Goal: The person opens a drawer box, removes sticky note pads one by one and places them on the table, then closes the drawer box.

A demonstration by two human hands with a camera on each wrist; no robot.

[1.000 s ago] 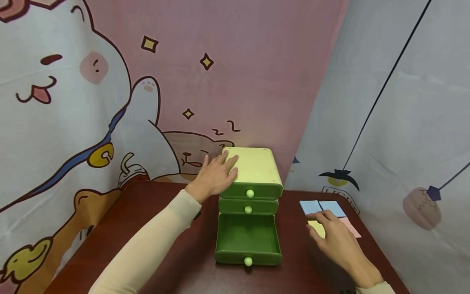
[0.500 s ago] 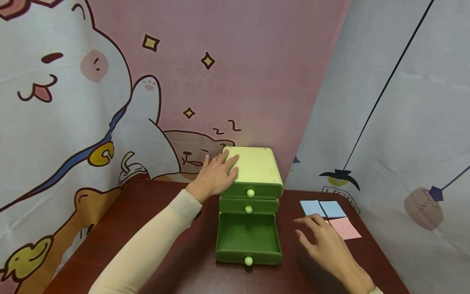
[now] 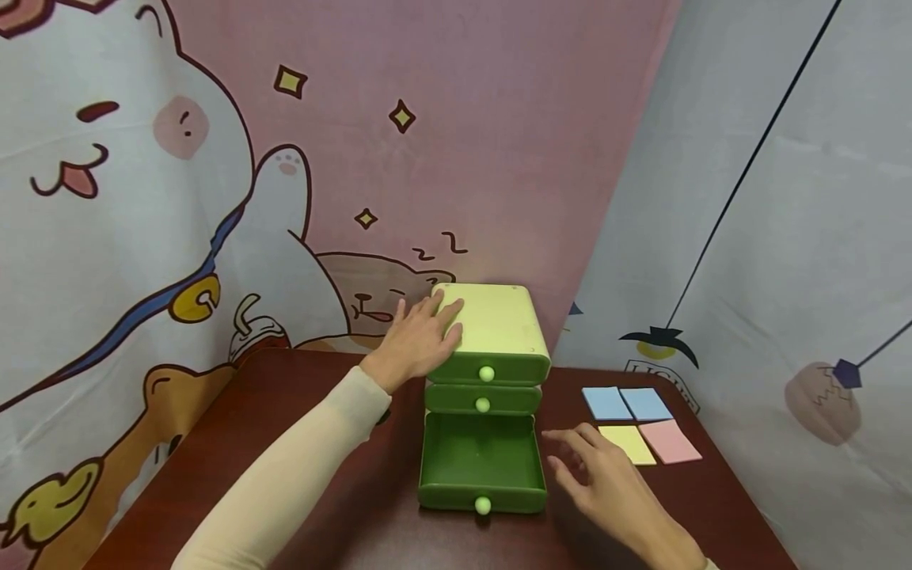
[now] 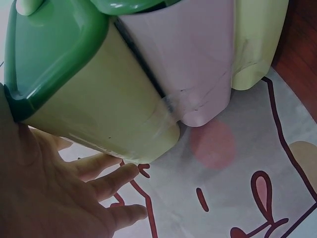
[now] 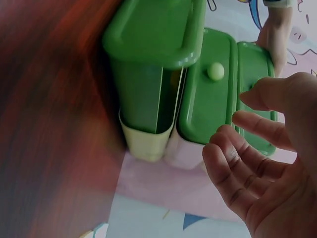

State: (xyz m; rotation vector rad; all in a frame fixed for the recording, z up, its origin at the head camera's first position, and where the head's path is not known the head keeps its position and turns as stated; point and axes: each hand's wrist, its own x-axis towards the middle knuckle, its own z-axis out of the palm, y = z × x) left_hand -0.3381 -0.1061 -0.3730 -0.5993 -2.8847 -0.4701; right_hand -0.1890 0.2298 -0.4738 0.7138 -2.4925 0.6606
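Observation:
A small chest of drawers (image 3: 495, 321) with a cream top and green drawer fronts stands at the back of the table. Its bottom drawer (image 3: 480, 455) is pulled out, and nothing shows inside; the upper two drawers are closed. On the left part of the chest's top my left hand (image 3: 413, 342) rests with fingers spread. My right hand (image 3: 606, 483) hovers just right of the pulled-out drawer, fingers loosely bent and holding nothing. From the right wrist, the same hand (image 5: 267, 163) appears in front of the drawer fronts, apart from the pale green knob (image 5: 216, 72).
Right of the chest lie two blue sticky note pads (image 3: 607, 403), a yellow pad (image 3: 630, 443) and a pink pad (image 3: 670, 441). A printed cloth backdrop (image 3: 499, 142) hangs close behind the dark red table (image 3: 285, 412).
My right hand has moved left, from over the yellow pad to beside the pulled-out drawer, uncovering the yellow and pink pads. The left hand and the chest have stayed put.

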